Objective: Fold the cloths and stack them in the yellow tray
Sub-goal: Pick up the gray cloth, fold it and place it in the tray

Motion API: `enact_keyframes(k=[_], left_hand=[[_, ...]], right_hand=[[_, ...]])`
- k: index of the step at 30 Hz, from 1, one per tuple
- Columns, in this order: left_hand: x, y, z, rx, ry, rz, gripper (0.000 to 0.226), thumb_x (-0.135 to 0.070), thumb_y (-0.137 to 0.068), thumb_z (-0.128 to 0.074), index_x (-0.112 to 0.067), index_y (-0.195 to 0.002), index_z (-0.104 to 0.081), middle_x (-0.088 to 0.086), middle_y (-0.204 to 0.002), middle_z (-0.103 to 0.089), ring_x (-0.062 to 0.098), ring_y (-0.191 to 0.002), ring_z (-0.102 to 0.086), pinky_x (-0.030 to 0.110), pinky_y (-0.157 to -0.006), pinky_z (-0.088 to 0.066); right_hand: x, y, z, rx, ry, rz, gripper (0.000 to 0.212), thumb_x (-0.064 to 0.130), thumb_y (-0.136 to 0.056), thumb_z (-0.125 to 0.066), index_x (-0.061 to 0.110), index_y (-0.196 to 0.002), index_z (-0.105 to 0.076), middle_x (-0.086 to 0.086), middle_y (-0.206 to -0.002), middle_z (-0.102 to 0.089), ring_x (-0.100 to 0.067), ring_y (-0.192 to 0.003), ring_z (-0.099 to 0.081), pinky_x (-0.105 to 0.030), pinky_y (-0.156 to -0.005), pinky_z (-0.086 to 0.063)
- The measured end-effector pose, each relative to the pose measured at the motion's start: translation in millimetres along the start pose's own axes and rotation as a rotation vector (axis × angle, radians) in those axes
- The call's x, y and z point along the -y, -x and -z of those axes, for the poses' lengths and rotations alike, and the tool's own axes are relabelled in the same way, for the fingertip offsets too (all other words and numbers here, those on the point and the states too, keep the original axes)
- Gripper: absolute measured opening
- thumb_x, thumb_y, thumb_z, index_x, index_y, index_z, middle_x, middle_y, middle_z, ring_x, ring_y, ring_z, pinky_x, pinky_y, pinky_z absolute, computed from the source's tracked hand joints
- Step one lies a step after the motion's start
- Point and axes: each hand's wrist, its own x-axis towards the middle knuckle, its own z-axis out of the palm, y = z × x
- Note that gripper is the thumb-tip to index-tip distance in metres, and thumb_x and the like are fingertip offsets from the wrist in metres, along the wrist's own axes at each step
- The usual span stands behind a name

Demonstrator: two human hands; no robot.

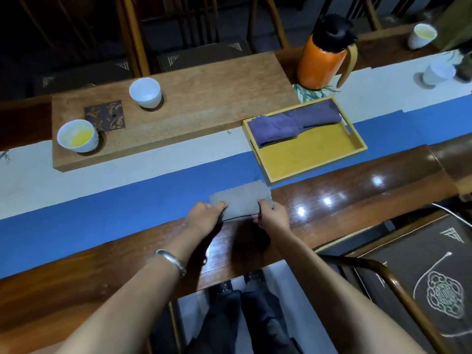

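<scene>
A grey cloth (242, 200) with zigzag edges lies doubled over on the blue runner, just below the yellow tray (311, 157). My left hand (204, 215) pinches its near left corner. My right hand (272, 213) pinches its near right edge. A purple cloth (288, 123) lies folded in the far half of the tray, against the back wall. The tray's near half shows bare yellow floor.
A wooden tea board (191, 103) at the back left carries a white cup (145, 92), a cup of yellow tea (78, 135) and a dark square coaster (104, 114). An orange flask (323, 58) stands behind the tray. Two more cups (438, 72) sit far right. A chair (421, 277) stands at the right.
</scene>
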Motion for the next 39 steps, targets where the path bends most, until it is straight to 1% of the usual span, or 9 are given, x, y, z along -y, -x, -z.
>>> enact_keyframes(k=[4, 7, 12, 15, 19, 25, 28, 33, 39], left_hand=[[-2, -5, -11, -0.059, 0.123, 0.007, 0.039, -0.033, -0.082, -0.070, -0.012, -0.060, -0.045, 0.010, -0.065, -0.047, 0.022, -0.062, -0.046, 0.031, -0.064, -0.037], [-4, -2, -11, 0.072, 0.481, 0.030, 0.014, -0.014, -0.085, -0.067, -0.013, -0.073, -0.061, 0.010, -0.078, -0.064, 0.023, -0.072, -0.059, 0.036, -0.075, -0.050], [-5, 9, 1, 0.276, 0.687, -0.087, 0.014, -0.002, -0.092, -0.051, -0.007, -0.092, -0.064, 0.008, -0.084, -0.070, 0.020, -0.072, -0.067, 0.028, -0.069, -0.054], [-17, 19, 9, 0.335, 0.782, -0.079, 0.019, 0.000, -0.092, -0.045, -0.008, -0.096, -0.063, 0.006, -0.086, -0.073, 0.015, -0.072, -0.071, 0.024, -0.063, -0.058], [-45, 28, 19, 0.344, 0.763, -0.079, 0.016, -0.005, -0.091, -0.047, -0.015, -0.091, -0.059, 0.004, -0.084, -0.067, 0.015, -0.075, -0.065, 0.026, -0.066, -0.057], [-111, 25, 9, 0.361, 0.589, -0.145, 0.005, -0.012, -0.090, -0.059, -0.014, -0.089, -0.063, 0.004, -0.082, -0.068, 0.013, -0.071, -0.065, 0.023, -0.059, -0.056], [-152, 16, -12, 0.243, 0.483, -0.172, 0.027, -0.013, -0.085, -0.068, -0.015, -0.066, -0.050, 0.012, -0.075, -0.056, 0.022, -0.064, -0.057, 0.031, -0.063, -0.051], [-205, -11, -59, 0.148, 0.339, -0.213, 0.025, -0.019, -0.085, -0.068, -0.007, -0.071, -0.051, 0.016, -0.075, -0.049, 0.025, -0.073, -0.052, 0.036, -0.070, -0.046], [-237, -49, -118, -0.014, 0.242, -0.071, 0.043, -0.023, -0.084, -0.066, -0.016, -0.056, -0.034, 0.009, -0.062, -0.040, 0.024, -0.065, -0.042, 0.030, -0.064, -0.032]], right_hand=[[2, -4, 3, -0.107, 0.429, 0.073, 0.042, 0.042, -0.082, -0.055, 0.004, -0.098, -0.058, -0.013, -0.091, -0.065, -0.030, -0.084, -0.061, -0.036, -0.069, -0.047], [5, -6, 8, -0.150, 0.486, 0.072, 0.049, 0.044, -0.079, -0.059, 0.002, -0.101, -0.048, -0.011, -0.092, -0.057, -0.029, -0.084, -0.057, -0.033, -0.068, -0.044], [8, -4, 19, -0.033, 0.248, 0.009, 0.039, 0.041, -0.077, -0.067, 0.010, -0.093, -0.050, -0.008, -0.090, -0.056, -0.024, -0.085, -0.056, -0.033, -0.078, -0.044], [16, 7, 33, 0.234, -0.093, -0.152, 0.027, 0.035, -0.080, -0.068, 0.010, -0.085, -0.058, -0.009, -0.089, -0.062, -0.022, -0.074, -0.062, -0.030, -0.069, -0.051], [39, 17, 58, 0.432, -0.381, -0.286, 0.028, 0.028, -0.085, -0.065, 0.017, -0.111, -0.061, -0.010, -0.106, -0.069, -0.021, -0.091, -0.070, -0.030, -0.071, -0.060], [95, 8, 109, 0.265, -0.253, -0.126, 0.015, 0.024, -0.087, -0.064, 0.016, -0.100, -0.061, -0.003, -0.092, -0.066, -0.015, -0.082, -0.065, -0.022, -0.070, -0.055], [122, -10, 147, 0.154, -0.118, -0.016, 0.012, 0.023, -0.084, -0.068, 0.014, -0.087, -0.060, -0.005, -0.085, -0.060, -0.014, -0.075, -0.059, -0.020, -0.060, -0.054], [158, -59, 194, 0.090, 0.178, 0.142, 0.035, 0.018, -0.087, -0.065, 0.014, -0.062, -0.040, -0.007, -0.063, -0.041, -0.020, -0.057, -0.044, -0.032, -0.056, -0.041], [172, -144, 217, 0.071, 0.637, 0.218, 0.023, 0.020, -0.090, -0.055, -0.003, -0.092, -0.057, -0.014, -0.088, -0.057, -0.030, -0.084, -0.056, -0.039, -0.074, -0.044]])
